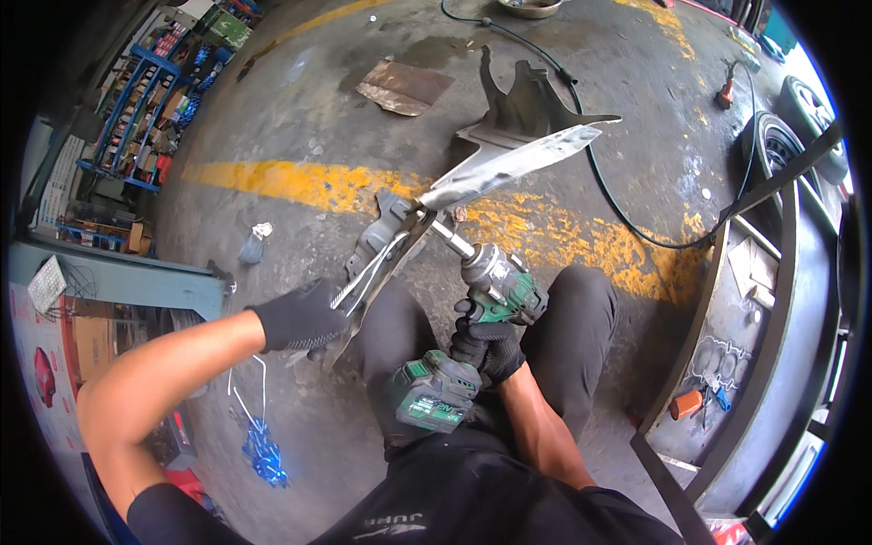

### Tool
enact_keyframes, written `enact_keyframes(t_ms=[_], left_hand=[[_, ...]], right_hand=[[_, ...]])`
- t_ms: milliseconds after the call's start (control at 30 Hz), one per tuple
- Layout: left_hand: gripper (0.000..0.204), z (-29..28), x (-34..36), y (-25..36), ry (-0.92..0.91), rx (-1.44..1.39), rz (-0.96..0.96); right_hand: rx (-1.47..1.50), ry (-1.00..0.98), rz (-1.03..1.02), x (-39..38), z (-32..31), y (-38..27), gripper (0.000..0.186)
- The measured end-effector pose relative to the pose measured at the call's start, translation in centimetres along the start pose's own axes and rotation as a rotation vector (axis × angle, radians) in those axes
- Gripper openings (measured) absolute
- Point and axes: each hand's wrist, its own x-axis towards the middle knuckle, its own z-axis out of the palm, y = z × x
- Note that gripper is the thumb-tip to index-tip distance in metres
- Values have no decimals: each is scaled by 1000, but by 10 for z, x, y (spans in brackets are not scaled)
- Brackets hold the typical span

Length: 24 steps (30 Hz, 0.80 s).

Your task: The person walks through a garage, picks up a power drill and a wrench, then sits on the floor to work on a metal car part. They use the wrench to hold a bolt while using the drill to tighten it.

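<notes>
My right hand [490,350], in a black glove, is wrapped round the grip of a green and black cordless impact wrench [501,286]. Its long socket [451,238] points up and left and meets a bent sheet-metal car part [509,163], grey and partly shiny. My left hand [304,316], gloved too, is closed on the lower left end of that part. A thin shiny rod or tool [371,271] lies along the part beside the left fingers; I cannot tell whether they grip it too. The battery [436,392] hangs below my right hand, over my lap.
A dark hose [627,222] curves over the concrete floor at the right. A rusty flat sheet [404,86] lies ahead. Wheels [781,145] and a metal tray bench [727,354] stand at the right; shelves [136,109] at the left. Blue tinsel-like strands [263,454] lie lower left.
</notes>
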Motion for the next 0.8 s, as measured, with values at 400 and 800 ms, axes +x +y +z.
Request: enact_keyframes(t_ms=[400, 800], left_hand=[[39, -6, 30, -43, 227, 261, 387], [45, 14, 32, -62, 384, 156, 631]], right_hand=[[-93, 115, -30, 1, -4, -3, 51], [-185, 178, -111, 4, -11, -2, 44]])
